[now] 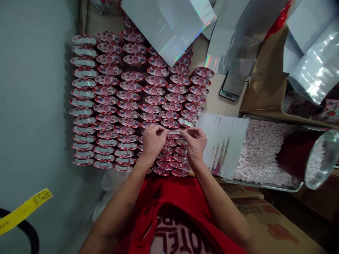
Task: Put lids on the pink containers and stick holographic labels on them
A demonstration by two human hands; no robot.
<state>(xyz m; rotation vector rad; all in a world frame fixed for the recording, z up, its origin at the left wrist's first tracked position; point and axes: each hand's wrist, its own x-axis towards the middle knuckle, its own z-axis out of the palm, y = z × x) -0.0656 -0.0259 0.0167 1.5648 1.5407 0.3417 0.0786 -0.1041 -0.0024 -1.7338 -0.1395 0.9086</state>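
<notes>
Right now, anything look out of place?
The pot lies tipped over the tray of white pellets, mouth facing right with pellets inside; they could spill. A silver sheet also slants across some far containers.

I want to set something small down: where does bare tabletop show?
Between the containers and the scale, beyond the pale sheet, tabletop shows; another patch lies beyond the containers at far left. Containers crowd the left hand and right hand.

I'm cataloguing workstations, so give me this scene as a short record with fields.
left hand: pinching one end of a pale strip
right hand: pinching its other end
below: rows of oval packs, some showing pink circles, others whitish bands
right side: metal tray of small pale pieces, tipped cup
</notes>
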